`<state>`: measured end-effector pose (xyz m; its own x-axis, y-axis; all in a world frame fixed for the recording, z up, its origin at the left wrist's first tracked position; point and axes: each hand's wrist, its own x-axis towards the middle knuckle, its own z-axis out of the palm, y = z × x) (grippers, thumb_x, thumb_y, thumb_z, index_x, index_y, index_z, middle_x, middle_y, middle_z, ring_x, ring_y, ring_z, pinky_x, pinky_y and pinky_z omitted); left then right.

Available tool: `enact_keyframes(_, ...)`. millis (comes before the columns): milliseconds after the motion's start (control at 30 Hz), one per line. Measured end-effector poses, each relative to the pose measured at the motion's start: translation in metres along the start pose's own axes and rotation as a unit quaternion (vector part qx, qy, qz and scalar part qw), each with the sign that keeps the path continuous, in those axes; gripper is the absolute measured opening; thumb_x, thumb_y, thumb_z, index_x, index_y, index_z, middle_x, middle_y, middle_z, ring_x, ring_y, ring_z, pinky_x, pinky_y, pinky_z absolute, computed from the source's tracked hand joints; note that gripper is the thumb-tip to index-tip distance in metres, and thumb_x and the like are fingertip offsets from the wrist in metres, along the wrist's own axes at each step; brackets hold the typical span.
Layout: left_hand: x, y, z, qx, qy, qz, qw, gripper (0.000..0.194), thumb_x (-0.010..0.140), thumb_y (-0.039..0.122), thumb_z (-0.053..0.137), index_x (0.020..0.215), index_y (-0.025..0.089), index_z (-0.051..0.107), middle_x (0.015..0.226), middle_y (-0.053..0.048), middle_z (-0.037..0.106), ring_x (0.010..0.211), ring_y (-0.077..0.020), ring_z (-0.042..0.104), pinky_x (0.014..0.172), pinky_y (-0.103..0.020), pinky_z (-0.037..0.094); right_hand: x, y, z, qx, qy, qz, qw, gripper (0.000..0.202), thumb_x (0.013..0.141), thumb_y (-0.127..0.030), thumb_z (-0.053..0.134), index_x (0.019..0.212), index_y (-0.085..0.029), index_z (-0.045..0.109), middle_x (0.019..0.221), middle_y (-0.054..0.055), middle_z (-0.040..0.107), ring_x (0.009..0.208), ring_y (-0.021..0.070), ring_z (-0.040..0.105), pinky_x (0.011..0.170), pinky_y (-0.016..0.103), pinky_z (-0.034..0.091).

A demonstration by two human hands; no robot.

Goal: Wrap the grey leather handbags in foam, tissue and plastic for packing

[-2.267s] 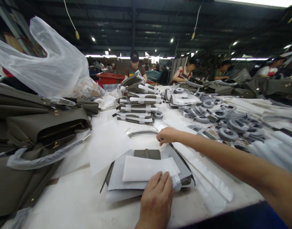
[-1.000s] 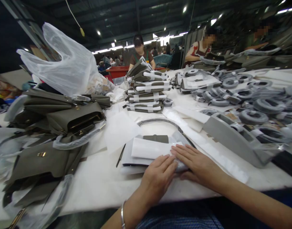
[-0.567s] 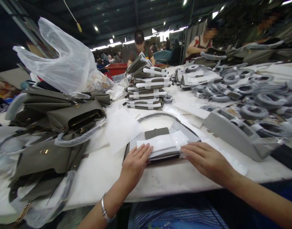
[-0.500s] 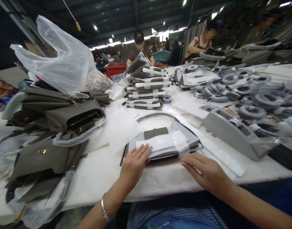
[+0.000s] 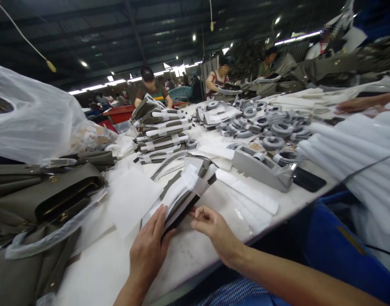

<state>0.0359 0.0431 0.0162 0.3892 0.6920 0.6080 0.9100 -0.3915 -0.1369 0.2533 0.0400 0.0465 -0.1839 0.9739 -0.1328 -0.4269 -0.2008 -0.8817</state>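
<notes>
White table (image 5: 188, 255), tilted bag (image 5: 182, 192) in left fingers (image 5: 156, 221)

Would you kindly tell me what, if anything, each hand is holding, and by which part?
The left hand holds the wrapped bag by its near end; whether the right hand grips anything cannot be told.

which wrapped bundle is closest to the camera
The separate wrapped bundle at the front of the table; the others lie farther back, in the stack or to its right.
</notes>
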Motion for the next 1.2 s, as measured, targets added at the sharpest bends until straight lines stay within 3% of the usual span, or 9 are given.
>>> enact_keyframes(133,-0.005,0.003,0.006,0.033,0.051,-0.041,0.997,0.081,0.091,0.043,0.064,0.155,0.015,0.025,0.143,-0.014,0.056,0.114,-0.0293,0.065,0.094,-0.038,0.052,0.01,-0.01,0.008,-0.011,-0.061,-0.042,0.997,0.023,0.07,-0.027,0.074,0.08,-0.022,0.053,0.112,0.004,0.069,0.116,0.0231,0.061,0.105,0.036,0.041)
enact_keyframes(233,-0.006,0.003,0.01,0.038,0.066,-0.052,0.996,0.072,0.095,0.03,0.06,0.155,0.017,0.024,0.141,-0.013,0.058,0.11,-0.0263,0.068,0.089,-0.034,0.054,0.022,-0.023,-0.016,-0.161,-0.107,-0.087,0.977,0.021,0.077,-0.031,0.07,0.094,-0.022,0.062,0.119,0.007,0.069,0.113,0.0235,0.064,0.104,0.039,0.045)
enact_keyframes(367,-0.007,-0.001,0.012,0.028,0.07,-0.027,0.997,0.065,0.097,0.022,0.056,0.155,0.02,0.026,0.144,-0.01,0.054,0.111,-0.0244,0.068,0.082,-0.031,0.056,0.049,-0.048,-0.095,-0.502,-0.077,-0.264,0.82,0.033,0.091,-0.031,0.058,0.122,-0.023,0.065,0.134,0.009,0.063,0.127,0.0246,0.056,0.115,0.043,0.037)
enact_keyframes(467,-0.007,-0.002,0.012,0.019,0.088,-0.033,0.995,0.065,0.096,0.021,0.056,0.155,0.022,0.028,0.144,-0.008,0.055,0.111,-0.023,0.068,0.081,-0.029,0.056,0.071,-0.066,-0.158,-0.65,-0.026,-0.261,0.713,0.044,0.092,-0.029,0.054,0.135,-0.018,0.059,0.147,0.015,0.052,0.137,0.0318,0.047,0.115,0.051,0.036)
enact_keyframes(633,-0.007,-0.001,0.013,0.009,0.106,-0.071,0.992,0.066,0.095,0.023,0.059,0.154,0.022,0.029,0.142,-0.008,0.057,0.11,-0.0235,0.068,0.082,-0.03,0.056,0.091,-0.069,-0.204,-0.693,-0.07,-0.244,0.675,0.035,0.093,-0.032,0.054,0.124,-0.02,0.069,0.136,0.012,0.062,0.131,0.0299,0.053,0.111,0.046,0.044)
enact_keyframes(800,-0.009,0.001,0.013,0.001,0.095,-0.066,0.993,0.066,0.095,0.021,0.059,0.154,0.024,0.029,0.144,-0.007,0.055,0.114,-0.0229,0.066,0.086,-0.03,0.056,0.099,-0.071,-0.199,-0.687,-0.057,-0.262,0.676,0.028,0.095,-0.033,0.053,0.107,-0.024,0.076,0.12,0.008,0.072,0.119,0.0291,0.063,0.106,0.048,0.049)
enact_keyframes(967,-0.009,-0.001,0.014,-0.002,0.1,-0.077,0.992,0.066,0.095,0.021,0.059,0.154,0.024,0.029,0.144,-0.006,0.055,0.116,-0.0227,0.065,0.087,-0.029,0.055,0.086,-0.09,-0.16,-0.67,-0.027,-0.285,0.685,0.03,0.097,-0.032,0.049,0.104,-0.023,0.077,0.118,0.009,0.073,0.117,0.0291,0.064,0.104,0.048,0.049)
enact_keyframes(1133,-0.006,-0.002,0.013,-0.01,0.115,-0.105,0.988,0.067,0.094,0.023,0.06,0.154,0.024,0.029,0.143,-0.006,0.057,0.115,-0.0235,0.066,0.085,-0.03,0.057,0.047,-0.1,-0.104,-0.579,-0.189,-0.147,0.779,0.032,0.096,-0.045,0.053,0.107,-0.027,0.077,0.113,0.003,0.076,0.105,0.0239,0.071,0.093,0.034,0.055)
enact_keyframes(1200,-0.006,-0.002,0.012,-0.013,0.114,-0.111,0.987,0.069,0.094,0.022,0.06,0.155,0.024,0.027,0.143,-0.007,0.056,0.116,-0.024,0.066,0.086,-0.031,0.057,0.041,-0.091,-0.09,-0.573,-0.2,-0.128,0.785,0.036,0.096,-0.048,0.053,0.115,-0.026,0.074,0.119,0.004,0.073,0.112,0.0254,0.067,0.099,0.037,0.052)
